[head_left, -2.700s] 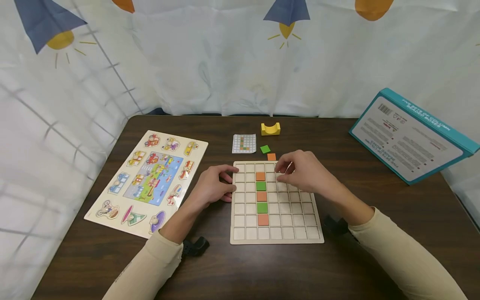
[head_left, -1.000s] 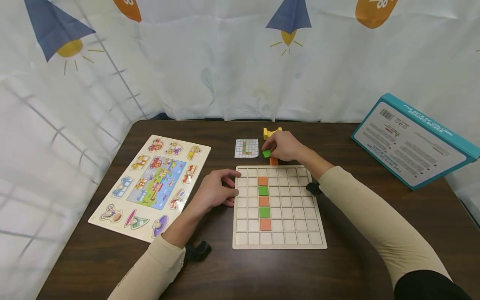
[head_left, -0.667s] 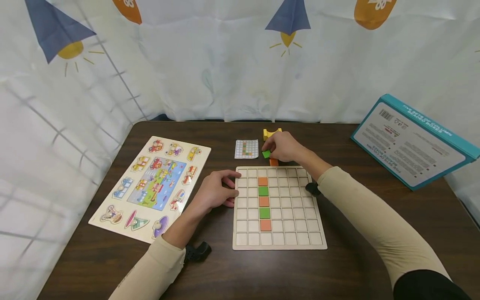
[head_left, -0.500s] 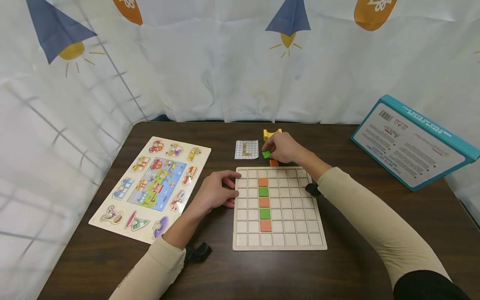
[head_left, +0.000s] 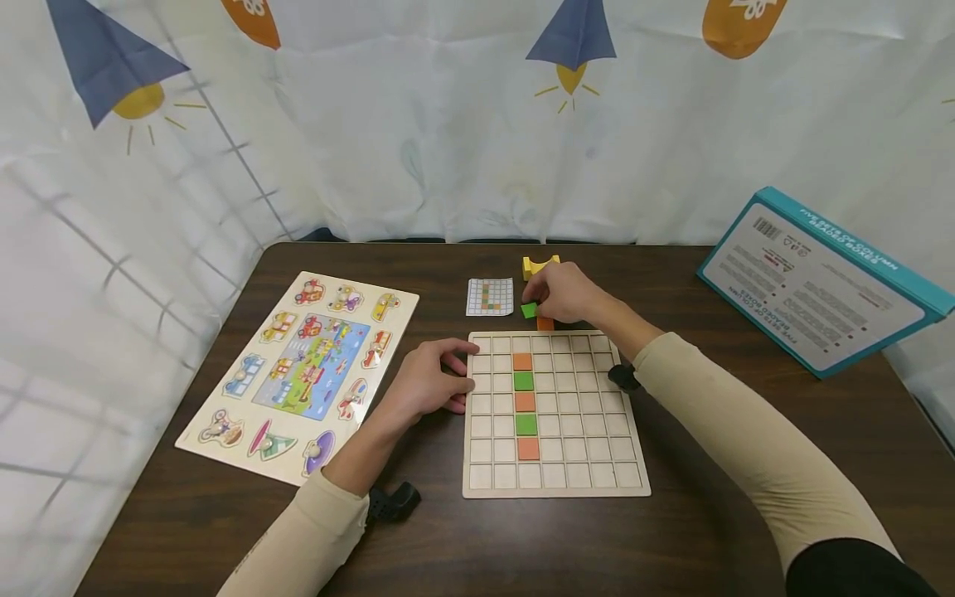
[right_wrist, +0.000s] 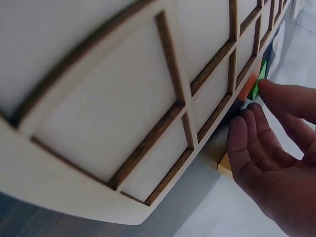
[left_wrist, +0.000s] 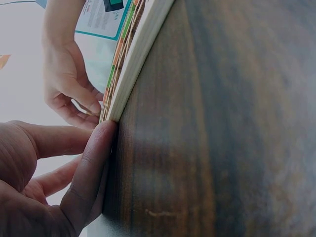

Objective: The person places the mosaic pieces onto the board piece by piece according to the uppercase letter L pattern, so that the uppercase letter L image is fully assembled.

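Note:
In the head view, a wooden grid board (head_left: 556, 489) lies mid-table, with orange and green square tiles alternating down one column. My left hand (head_left: 431, 380) rests at its upper left edge; the left wrist view has fingertips touching the board's rim (left_wrist: 134, 59). Beyond the far edge, my right hand (head_left: 565, 292) pinches a loose green tile (head_left: 530, 310), which looks slightly tilted. Next to that tile lies an orange tile (head_left: 545, 324), partly under the hand. In the right wrist view, a fingertip meets the green tile (right_wrist: 260, 79); the opposite contact is hidden.
A small pattern card (head_left: 489, 297) lies behind the board, left of a yellow curved block (head_left: 539, 265). At left is a knobbed picture puzzle (head_left: 351, 289). A teal-edged box (head_left: 816, 282) leans at the right against the curtain (head_left: 418, 124).
My right hand has gone from above the board to the loose tiles behind it. The green tile has tilted slightly over the last half second. My left hand stays at the board's edge.

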Action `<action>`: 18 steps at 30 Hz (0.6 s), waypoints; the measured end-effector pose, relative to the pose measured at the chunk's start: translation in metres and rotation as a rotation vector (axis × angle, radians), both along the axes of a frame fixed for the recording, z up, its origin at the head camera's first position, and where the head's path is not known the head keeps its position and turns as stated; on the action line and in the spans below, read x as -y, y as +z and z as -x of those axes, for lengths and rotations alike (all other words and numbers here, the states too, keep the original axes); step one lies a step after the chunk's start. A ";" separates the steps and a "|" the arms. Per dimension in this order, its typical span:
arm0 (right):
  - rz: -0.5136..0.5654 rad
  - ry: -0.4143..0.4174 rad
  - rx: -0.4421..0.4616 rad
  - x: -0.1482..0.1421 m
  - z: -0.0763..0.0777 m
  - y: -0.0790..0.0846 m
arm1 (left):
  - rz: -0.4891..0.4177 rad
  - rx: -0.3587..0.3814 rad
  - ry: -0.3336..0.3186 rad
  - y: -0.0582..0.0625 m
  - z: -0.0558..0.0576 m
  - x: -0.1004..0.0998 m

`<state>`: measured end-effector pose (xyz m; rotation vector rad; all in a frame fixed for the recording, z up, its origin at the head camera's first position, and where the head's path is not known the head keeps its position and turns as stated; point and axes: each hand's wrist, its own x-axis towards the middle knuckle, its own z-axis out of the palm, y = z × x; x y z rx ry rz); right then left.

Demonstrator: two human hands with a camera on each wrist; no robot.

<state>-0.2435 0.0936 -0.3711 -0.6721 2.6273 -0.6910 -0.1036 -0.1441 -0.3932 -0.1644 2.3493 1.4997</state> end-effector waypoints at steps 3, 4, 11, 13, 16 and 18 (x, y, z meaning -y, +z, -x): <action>-0.008 0.010 0.003 0.001 0.000 0.000 | 0.000 0.000 -0.001 0.000 0.000 0.001; -0.009 0.014 0.003 0.001 0.000 0.000 | -0.001 0.000 -0.001 0.000 0.000 0.001; -0.017 0.004 -0.010 0.003 -0.002 -0.001 | 0.002 -0.004 -0.003 0.000 0.000 0.000; -0.018 -0.002 -0.018 0.004 -0.002 -0.002 | 0.000 -0.004 -0.001 0.000 0.000 0.000; -0.017 -0.007 -0.023 0.006 -0.002 -0.003 | -0.002 -0.002 0.004 0.000 0.000 0.000; -0.017 0.001 -0.033 0.007 -0.002 -0.004 | -0.003 -0.001 0.007 0.000 -0.001 0.000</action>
